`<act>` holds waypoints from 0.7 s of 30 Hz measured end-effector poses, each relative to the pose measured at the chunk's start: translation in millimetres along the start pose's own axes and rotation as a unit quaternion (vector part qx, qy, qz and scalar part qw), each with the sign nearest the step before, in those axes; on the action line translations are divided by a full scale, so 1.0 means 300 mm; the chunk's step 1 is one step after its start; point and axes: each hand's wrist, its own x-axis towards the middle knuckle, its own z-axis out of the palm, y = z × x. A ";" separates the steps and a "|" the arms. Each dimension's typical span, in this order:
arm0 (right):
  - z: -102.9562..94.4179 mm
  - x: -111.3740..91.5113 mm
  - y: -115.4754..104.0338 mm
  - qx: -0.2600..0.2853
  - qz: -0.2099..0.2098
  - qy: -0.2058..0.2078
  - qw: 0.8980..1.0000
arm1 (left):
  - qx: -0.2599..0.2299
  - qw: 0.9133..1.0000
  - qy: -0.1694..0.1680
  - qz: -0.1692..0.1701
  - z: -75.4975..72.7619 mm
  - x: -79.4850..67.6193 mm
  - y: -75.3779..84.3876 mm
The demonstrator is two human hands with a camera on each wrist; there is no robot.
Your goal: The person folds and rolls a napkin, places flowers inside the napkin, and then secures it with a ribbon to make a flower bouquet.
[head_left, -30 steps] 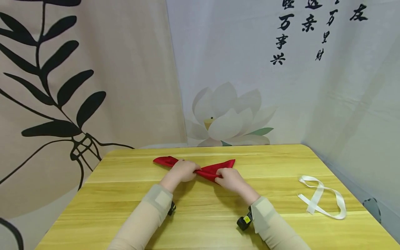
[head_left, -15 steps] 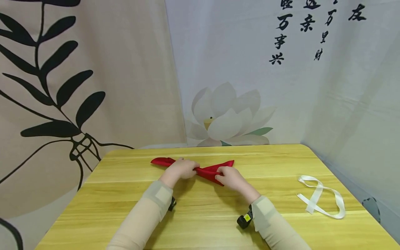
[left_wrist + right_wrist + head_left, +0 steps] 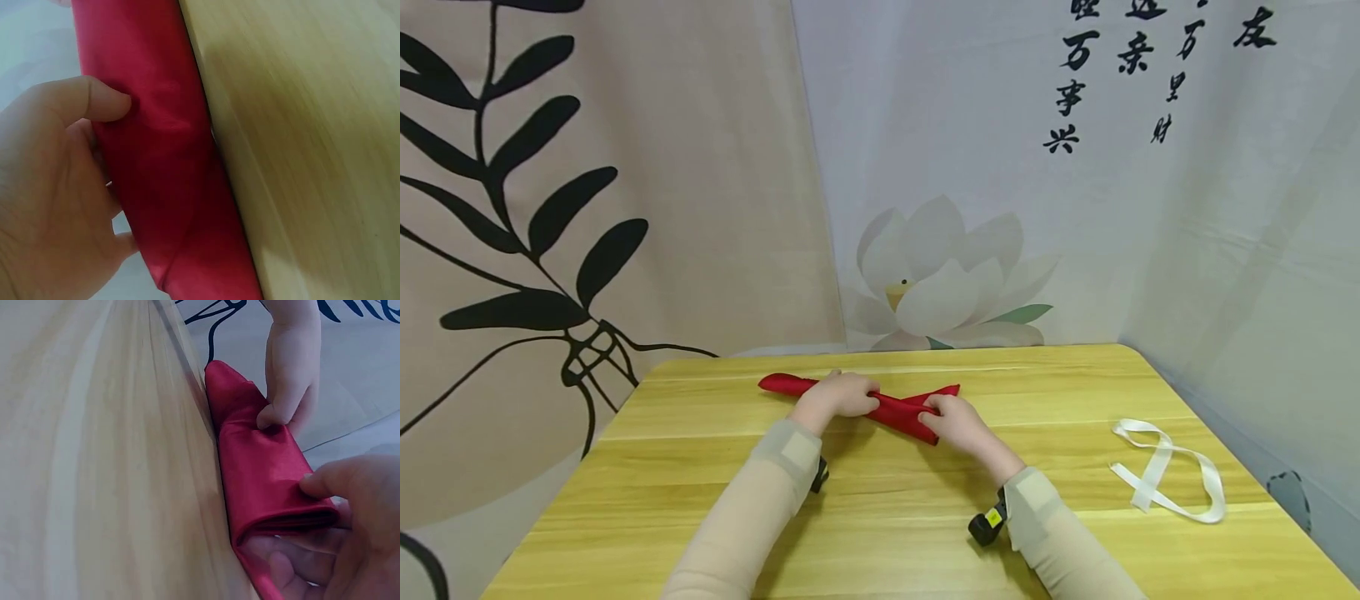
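A shiny red cloth [image 3: 901, 415], folded into a narrow layered band, lies slantwise across the far half of the table. My left hand [image 3: 842, 395] pinches it near its middle; in the left wrist view the thumb presses on the red cloth [image 3: 156, 125] while the other fingers go behind it. Near the right end, my right hand [image 3: 958, 423] pinches the folded edge. The right wrist view shows the stacked layers of the red cloth [image 3: 269, 469] at that end, with a loose corner hanging out below the fold. The right fingertips are partly hidden beneath the cloth.
A white ribbon [image 3: 1213, 483] lies in a loose loop on the right side of the wooden table [image 3: 895, 533]. Behind the table hangs a pale curtain [image 3: 737, 208] printed with leaves, a lotus and black characters.
The cloth's near edge looks more rolled over and the band narrower between the hands. My left hand has risen slightly; the right hand shifts a little to the right along the end.
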 end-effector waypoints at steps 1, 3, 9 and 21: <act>0.001 0.003 0.002 0.004 0.001 0.001 1.000 | 0.002 1.000 0.001 0.000 0.000 0.004 0.000; 0.003 0.007 0.008 0.013 0.002 0.005 1.000 | 0.003 1.000 0.002 -0.002 0.002 0.011 0.000; 0.004 0.016 0.030 0.039 0.008 0.011 0.999 | -0.009 1.000 0.000 -0.018 0.010 0.037 -0.005; 0.027 0.025 0.070 0.061 0.011 0.042 0.997 | 0.013 0.999 0.039 -0.032 0.042 0.073 -0.021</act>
